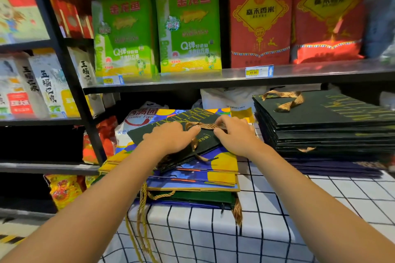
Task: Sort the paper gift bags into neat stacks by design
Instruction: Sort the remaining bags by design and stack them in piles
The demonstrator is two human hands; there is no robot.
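Dark green gift bag (171, 134), flat, light, stiff paper, atop the mixed pile (198, 177): my left hand (171, 136) presses it, right hand (233, 132) pinches its limp ribbon handle (205, 125), the best hold.

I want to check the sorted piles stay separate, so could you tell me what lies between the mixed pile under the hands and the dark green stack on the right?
In the head view, only bare checked tablecloth separates the mixed pile from the dark green stack.
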